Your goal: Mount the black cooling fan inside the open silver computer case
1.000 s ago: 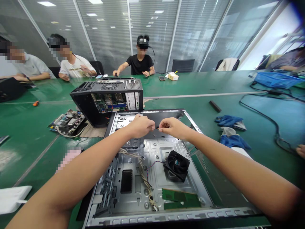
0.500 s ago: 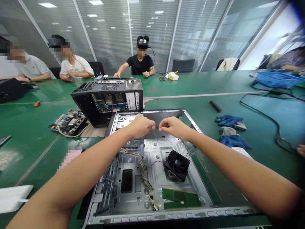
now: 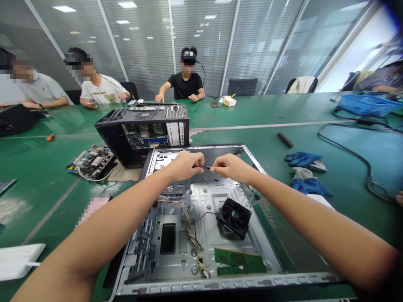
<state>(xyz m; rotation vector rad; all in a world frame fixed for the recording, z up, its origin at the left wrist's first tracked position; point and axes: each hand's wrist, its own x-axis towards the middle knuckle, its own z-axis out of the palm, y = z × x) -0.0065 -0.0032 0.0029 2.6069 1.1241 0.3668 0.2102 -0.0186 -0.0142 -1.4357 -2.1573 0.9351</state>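
An opened computer case (image 3: 252, 279) lies flat on the green table before me. Above its far part, my left hand (image 3: 185, 165) and my right hand (image 3: 229, 166) are both pinched on the two ends of a thin dark cable (image 3: 206, 167) stretched between them. Inside the case lie a black cooling fan (image 3: 233, 217) with a thin wire, a braided cable bundle (image 3: 190, 230) and a green memory stick (image 3: 239, 261).
A second black computer case (image 3: 145, 130) stands behind, with a loose circuit board (image 3: 91, 161) to its left. Blue gloves (image 3: 304, 172) and black cables (image 3: 362, 159) lie to the right. Three people sit across the table. A white flat object (image 3: 19, 260) lies at the left.
My two hands have drawn slightly closer together on the thin cable. A person across the table has shifted their hands.
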